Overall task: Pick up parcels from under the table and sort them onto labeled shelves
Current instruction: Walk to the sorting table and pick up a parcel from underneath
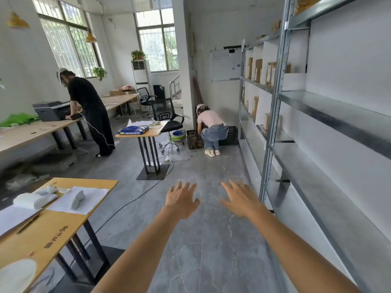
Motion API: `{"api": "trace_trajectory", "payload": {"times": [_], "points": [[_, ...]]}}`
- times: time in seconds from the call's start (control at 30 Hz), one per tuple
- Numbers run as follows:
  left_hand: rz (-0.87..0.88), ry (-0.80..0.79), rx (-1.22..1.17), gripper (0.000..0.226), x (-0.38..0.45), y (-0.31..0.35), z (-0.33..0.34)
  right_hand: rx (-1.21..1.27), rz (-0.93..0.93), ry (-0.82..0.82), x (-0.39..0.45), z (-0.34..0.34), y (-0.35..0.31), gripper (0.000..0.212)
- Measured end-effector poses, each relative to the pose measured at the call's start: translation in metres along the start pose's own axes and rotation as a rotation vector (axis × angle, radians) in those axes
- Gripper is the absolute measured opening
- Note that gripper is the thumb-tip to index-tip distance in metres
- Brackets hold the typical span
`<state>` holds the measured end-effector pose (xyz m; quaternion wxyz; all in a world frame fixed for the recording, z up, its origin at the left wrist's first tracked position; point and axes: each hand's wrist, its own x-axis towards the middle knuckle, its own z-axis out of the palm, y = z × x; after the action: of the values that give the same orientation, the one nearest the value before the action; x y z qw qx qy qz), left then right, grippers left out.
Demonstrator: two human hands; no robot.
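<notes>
My left hand (181,200) and my right hand (240,199) are stretched out in front of me over the grey floor, palms down, fingers spread, holding nothing. A metal shelf rack (330,115) runs along the right wall; its near bays are bare. Brown parcels (258,69) stand in the far bays of the rack. A wooden table (55,227) sits at the lower left with papers and white handheld devices on it. What lies under that table is not visible.
A small table (146,132) on a black pedestal stands mid-room with an office chair (169,121) behind it. One person (212,127) crouches by black crates near the rack's far end; another person (88,111) stands at a long desk at the left. Cables cross the floor.
</notes>
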<state>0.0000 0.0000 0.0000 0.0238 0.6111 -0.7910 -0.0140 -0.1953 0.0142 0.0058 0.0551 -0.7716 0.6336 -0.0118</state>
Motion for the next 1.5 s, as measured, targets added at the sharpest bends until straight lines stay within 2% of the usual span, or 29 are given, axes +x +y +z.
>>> {"api": "trace_trajectory", "payload": {"times": [0.13,0.37,1.0,1.27,1.5], "points": [[-0.019,0.016,0.01,0.06,0.046,-0.024,0.003,-0.039,-0.009,-0.02,0.052,0.002,0.0,0.063],[-0.064,0.02,-0.031,0.059,0.15,-0.095,0.007,-0.111,-0.105,-0.008,0.19,-0.006,-0.021,0.062],[-0.295,-0.019,-0.036,0.061,0.375,-0.277,0.029,-0.08,-0.278,-0.093,0.53,0.022,-0.075,0.062],[-0.492,-0.003,-0.047,0.06,0.498,-0.355,0.014,-0.093,-0.472,-0.099,0.703,0.004,-0.111,0.061],[-0.624,0.016,-0.073,0.059,0.57,-0.431,0.024,-0.135,-0.591,-0.098,0.814,0.0,-0.146,0.062]]}}
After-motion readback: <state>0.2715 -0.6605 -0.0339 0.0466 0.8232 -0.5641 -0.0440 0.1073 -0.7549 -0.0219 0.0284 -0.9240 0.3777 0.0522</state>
